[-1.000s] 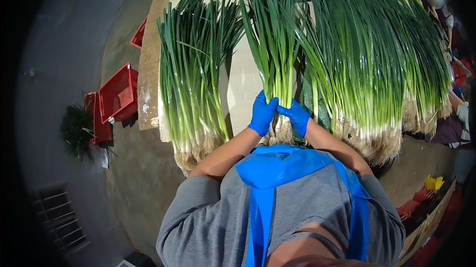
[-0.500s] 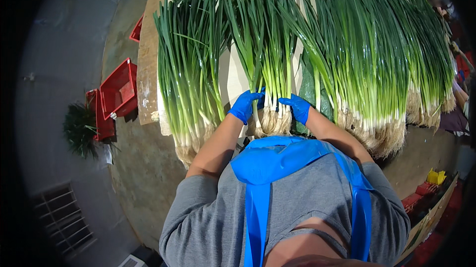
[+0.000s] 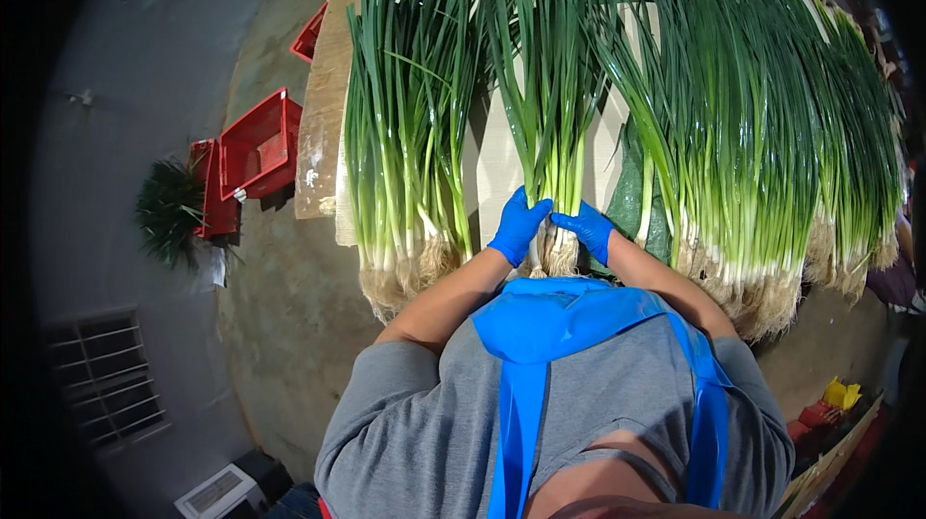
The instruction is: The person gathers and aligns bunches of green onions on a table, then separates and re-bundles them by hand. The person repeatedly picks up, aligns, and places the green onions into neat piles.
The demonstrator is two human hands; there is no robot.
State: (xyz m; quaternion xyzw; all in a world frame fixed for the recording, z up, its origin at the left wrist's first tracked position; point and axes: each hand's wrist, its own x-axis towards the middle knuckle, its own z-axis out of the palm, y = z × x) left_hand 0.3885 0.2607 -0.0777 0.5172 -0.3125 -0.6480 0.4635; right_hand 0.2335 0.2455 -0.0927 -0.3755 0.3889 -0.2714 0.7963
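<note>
A bunch of green onions (image 3: 552,114) lies in front of me, its leaves pointing away and its white root ends toward my apron. My left hand (image 3: 521,226), in a blue glove, is closed around the left side of its pale stems. On the right side, my right hand (image 3: 585,229), gloved alike, wraps the same stems, and the two hands almost meet. The roots stick out below the gloves. To the left lies a looser group of green onions (image 3: 410,133); to the right, a much larger pile (image 3: 743,152) covers the table.
The pale tabletop (image 3: 497,148) shows between the groups, with green cloth (image 3: 632,196) beside the large pile. Red crates (image 3: 258,145) stand on the floor at the left, near some loose greens (image 3: 172,205). Red and yellow items (image 3: 830,403) sit at the lower right.
My hands have come closer together, squeezing the stems into a narrower bunch. The whole view has shifted, so the table appears farther right.
</note>
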